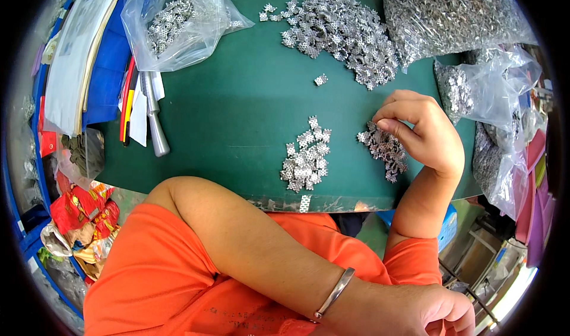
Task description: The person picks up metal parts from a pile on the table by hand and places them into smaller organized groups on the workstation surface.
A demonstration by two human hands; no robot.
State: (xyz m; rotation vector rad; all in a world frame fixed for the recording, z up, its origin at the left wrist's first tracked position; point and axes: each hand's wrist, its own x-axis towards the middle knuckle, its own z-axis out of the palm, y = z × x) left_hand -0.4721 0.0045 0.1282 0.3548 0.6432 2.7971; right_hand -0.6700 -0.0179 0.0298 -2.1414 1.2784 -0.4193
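Observation:
My right hand (pixel 420 131) is over a small pile of darker metal pieces (pixel 389 152) on the right of the green table. Its thumb and forefinger are pinched together at the pile's upper left edge, on a small metal piece. My left arm crosses in front of my body, and my left hand (pixel 446 313) is at the lower right, off the table. Its fingers are curled inward and partly cut off by the picture's edge, so what they hold, if anything, is hidden. Between the arms and the far side sits a pile of bright perforated metal pieces (pixel 306 164).
A large heap of metal pieces (pixel 341 30) lies at the back, with one loose piece (pixel 320 79) before it. Filled plastic bags (pixel 460 15) line the right. At left are an open clear bag (pixel 178 30), a grey-handled tool (pixel 155 128), pens (pixel 127 101) and papers (pixel 74 57).

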